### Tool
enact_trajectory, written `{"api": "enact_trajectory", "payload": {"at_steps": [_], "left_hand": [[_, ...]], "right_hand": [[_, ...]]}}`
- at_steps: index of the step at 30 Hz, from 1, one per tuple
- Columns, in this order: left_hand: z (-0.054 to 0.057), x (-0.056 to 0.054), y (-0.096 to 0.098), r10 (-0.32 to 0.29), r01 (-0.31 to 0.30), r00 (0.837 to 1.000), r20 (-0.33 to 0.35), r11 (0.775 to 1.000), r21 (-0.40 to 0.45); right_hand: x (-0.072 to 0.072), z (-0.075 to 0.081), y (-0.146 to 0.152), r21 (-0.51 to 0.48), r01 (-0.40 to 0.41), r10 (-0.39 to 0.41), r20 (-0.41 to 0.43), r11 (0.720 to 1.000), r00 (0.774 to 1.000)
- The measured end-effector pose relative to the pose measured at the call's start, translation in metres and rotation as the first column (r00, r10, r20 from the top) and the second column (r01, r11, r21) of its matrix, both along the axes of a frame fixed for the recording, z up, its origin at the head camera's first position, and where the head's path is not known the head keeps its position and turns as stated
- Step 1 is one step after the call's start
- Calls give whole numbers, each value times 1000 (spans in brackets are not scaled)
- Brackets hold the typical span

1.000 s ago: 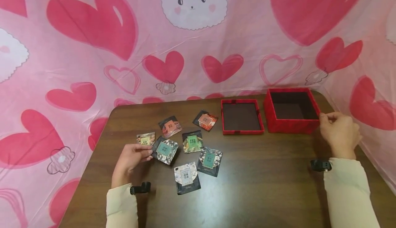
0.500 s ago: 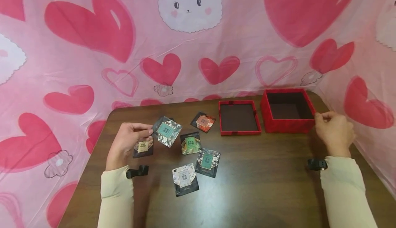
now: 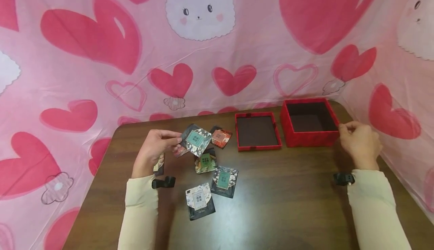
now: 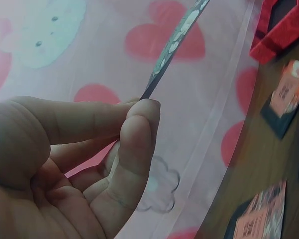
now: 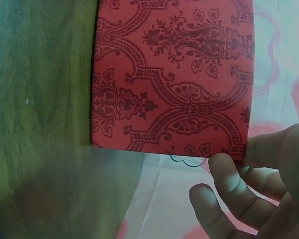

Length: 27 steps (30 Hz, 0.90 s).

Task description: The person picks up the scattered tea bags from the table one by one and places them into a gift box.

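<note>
Between thumb and fingers, my left hand (image 3: 154, 150) pinches the edge of a flat dark sachet (image 3: 196, 140) with a teal label and white floral print. It is held above the table, and the left wrist view has this sachet (image 4: 174, 42) nearly edge-on. Beneath it lies a sachet with a red label (image 3: 181, 152), mostly covered. At the right, my right hand (image 3: 361, 144) pinches the front right corner of an open red box (image 3: 310, 139). In the right wrist view, thumb and fingertips meet the corner of the patterned red box (image 5: 174, 74).
The box's shallow red lid (image 3: 258, 148) lies inside up, left of the box. On the table are sachets with an orange label (image 3: 222, 136), a green label (image 3: 205, 161), a teal label (image 3: 224, 182), a white label (image 3: 200, 201) and a partly hidden yellow one (image 3: 158, 165).
My left hand has raised the teal-labelled sachet off the table and carried it away from me and rightward, over the red-labelled one. The right hand stays on the box corner.
</note>
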State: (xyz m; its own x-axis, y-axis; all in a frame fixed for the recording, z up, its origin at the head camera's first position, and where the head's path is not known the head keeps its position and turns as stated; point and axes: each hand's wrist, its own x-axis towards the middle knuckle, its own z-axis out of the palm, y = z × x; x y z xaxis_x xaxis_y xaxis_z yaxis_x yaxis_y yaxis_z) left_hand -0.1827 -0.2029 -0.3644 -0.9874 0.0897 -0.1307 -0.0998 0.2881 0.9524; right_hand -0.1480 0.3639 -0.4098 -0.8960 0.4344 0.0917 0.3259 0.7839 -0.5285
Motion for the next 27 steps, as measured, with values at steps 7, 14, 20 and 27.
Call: {"api": "enact_trajectory", "payload": {"at_steps": [7, 14, 20, 27], "left_hand": [[2, -13, 28, -77, 77, 997, 5, 997, 11], [5, -28, 58, -140, 138, 990, 32, 989, 47], [8, -40, 90, -179, 176, 983, 33, 982, 67], [10, -52, 126, -240, 232, 970, 34, 960, 157]], "right_hand": [[0, 1, 5, 9, -5, 5, 0, 1000, 1000], [0, 2, 4, 12, 0, 0, -9, 1000, 1000], [2, 3, 7, 43, -5, 6, -10, 999, 1000], [1, 0, 5, 57, -15, 17, -24, 998, 1000]]}}
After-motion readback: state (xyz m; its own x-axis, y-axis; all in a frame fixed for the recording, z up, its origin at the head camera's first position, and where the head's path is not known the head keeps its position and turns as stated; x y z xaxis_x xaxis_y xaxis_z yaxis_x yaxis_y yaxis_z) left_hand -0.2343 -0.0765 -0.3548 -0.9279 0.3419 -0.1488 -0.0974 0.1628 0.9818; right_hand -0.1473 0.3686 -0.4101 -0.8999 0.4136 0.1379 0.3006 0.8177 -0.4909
